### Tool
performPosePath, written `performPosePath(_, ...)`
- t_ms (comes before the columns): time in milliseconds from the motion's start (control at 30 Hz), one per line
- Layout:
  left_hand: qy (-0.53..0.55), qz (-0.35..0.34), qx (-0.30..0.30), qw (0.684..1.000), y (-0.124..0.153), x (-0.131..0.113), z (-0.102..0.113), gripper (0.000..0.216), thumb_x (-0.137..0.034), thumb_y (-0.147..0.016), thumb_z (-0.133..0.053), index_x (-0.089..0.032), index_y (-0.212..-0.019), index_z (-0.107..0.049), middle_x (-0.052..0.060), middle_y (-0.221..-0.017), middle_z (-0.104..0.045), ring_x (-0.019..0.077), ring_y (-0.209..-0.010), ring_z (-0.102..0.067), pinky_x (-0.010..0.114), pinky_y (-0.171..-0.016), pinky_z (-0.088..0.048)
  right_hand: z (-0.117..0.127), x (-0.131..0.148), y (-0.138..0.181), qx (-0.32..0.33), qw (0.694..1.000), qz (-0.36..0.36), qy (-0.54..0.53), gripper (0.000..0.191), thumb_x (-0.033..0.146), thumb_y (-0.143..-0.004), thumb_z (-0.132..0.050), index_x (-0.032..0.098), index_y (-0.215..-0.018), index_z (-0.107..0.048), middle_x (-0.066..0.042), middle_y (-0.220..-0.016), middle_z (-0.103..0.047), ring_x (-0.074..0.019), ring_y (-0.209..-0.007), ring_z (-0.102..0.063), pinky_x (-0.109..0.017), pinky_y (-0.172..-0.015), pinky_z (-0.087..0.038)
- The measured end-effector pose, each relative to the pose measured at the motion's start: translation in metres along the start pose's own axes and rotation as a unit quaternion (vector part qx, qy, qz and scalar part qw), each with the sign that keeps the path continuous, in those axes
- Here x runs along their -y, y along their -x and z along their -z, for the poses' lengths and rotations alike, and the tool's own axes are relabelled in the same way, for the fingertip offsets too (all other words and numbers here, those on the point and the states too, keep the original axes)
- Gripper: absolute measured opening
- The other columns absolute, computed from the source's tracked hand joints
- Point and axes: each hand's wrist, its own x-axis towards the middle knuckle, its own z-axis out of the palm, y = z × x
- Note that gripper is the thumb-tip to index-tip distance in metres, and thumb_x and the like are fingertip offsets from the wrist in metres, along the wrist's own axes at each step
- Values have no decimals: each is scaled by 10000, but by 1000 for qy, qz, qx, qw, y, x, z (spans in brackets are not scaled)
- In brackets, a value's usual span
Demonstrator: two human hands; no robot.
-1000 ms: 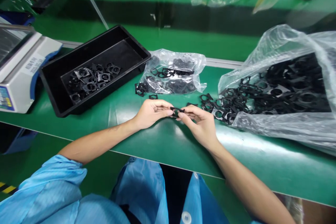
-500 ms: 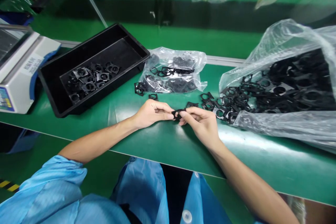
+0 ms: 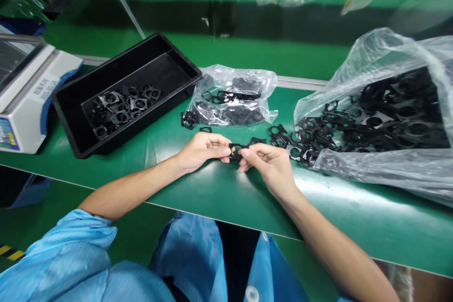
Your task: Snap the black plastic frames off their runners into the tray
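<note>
My left hand (image 3: 203, 151) and my right hand (image 3: 269, 167) meet above the green bench mat (image 3: 354, 212). Fingertips of both hands pinch a small black plastic square frame (image 3: 235, 151), partly hidden by them. Close to my right hand lie loose black frames (image 3: 281, 137), spilling from a large clear plastic bag (image 3: 382, 167) full of them. Near my left fingers sits a smaller clear bag (image 3: 230, 75) holding more black pieces. A black plastic tray (image 3: 116, 59) to the left has several frames on its floor.
A white digital scale (image 3: 28, 99) with blue trim stands left of the tray. A metal rail (image 3: 300, 82) runs behind the mat, with a second green bench beyond it. Blue sleeves (image 3: 71, 255) show at the bottom.
The black frame has turned between my fingers, showing more of its face, and has shifted slightly left. My hands have barely moved.
</note>
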Motion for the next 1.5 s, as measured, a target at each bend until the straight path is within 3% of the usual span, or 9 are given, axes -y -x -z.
performPosePath(167, -97, -76, -41, 992, 5, 1, -2, 326, -398, -737, -851, -114, -863, -750, 48, -730, -738, 135, -596, -683, 261, -623, -572, 0, -4, 2, -35, 998, 31, 45, 388, 540, -745, -809, 177, -697, -681, -24, -611, -702, -159, -519, -677, -269, -539, -572)
performPosePath(400, -149, -131, -18, 980, 3, 6, 0, 361, -415, -791, -799, -158, -1040, -747, 68, -928, -719, 133, -806, -675, 215, -710, -555, 3, -6, 0, -20, 990, 65, 123, 376, 540, -787, -765, 177, -710, -707, 1, -567, -636, -113, -456, -557, -241, -464, -464)
performPosePath(500, -139, -124, 9, 982, 4, 7, -1, 322, -399, -823, -771, -152, -1027, -737, 54, -888, -687, 118, -783, -659, 204, -696, -556, 4, -5, -1, -8, 992, 67, 110, 363, 534, -800, -758, 173, -783, -728, 4, -592, -635, -107, -470, -549, -246, -488, -476)
performPosePath(633, -67, -116, -23, 991, 3, 9, -3, 342, -411, -792, -802, -156, -947, -634, 1, -817, -655, 100, -727, -664, 224, -717, -592, 3, -6, -3, -5, 990, 101, 97, 415, 519, -730, -832, 192, -967, -735, -20, -766, -682, -135, -631, -642, -278, -632, -566)
performPosePath(800, -51, -115, -38, 991, 2, 9, -4, 446, -390, -770, -826, -195, -1101, -601, -30, -806, -662, 83, -668, -669, 210, -702, -586, 2, -7, -3, 12, 978, 142, 150, 292, 501, -835, -742, 209, -816, -736, -53, -843, -666, -164, -741, -639, -295, -668, -561)
performPosePath(1033, -66, -98, -64, 991, 2, 10, -3, 380, -444, -735, -843, -135, -880, -676, 43, -832, -750, 156, -737, -730, 273, -747, -604, 4, -8, -3, -22, 984, 113, 133, 331, 533, -824, -740, 206, -793, -704, -40, -826, -634, -154, -704, -610, -282, -634, -532)
performPosePath(1333, -28, -76, -30, 996, 3, 6, -4, 371, -348, -716, -874, -120, -947, -693, 72, -843, -782, 166, -712, -757, 266, -731, -620, 3, -3, -3, 19, 996, 71, 54, 315, 511, -836, -741, 199, -796, -720, -15, -773, -643, -123, -622, -605, -278, -638, -532)
performPosePath(1500, -27, -56, -32, 998, 4, 4, -4, 385, -374, -709, -876, -115, -925, -691, 53, -771, -770, 165, -658, -750, 266, -688, -626, 5, 0, -3, 56, 995, 47, 65, 389, 564, -874, -678, 188, -791, -736, -23, -706, -652, -145, -642, -616, -293, -672, -545)
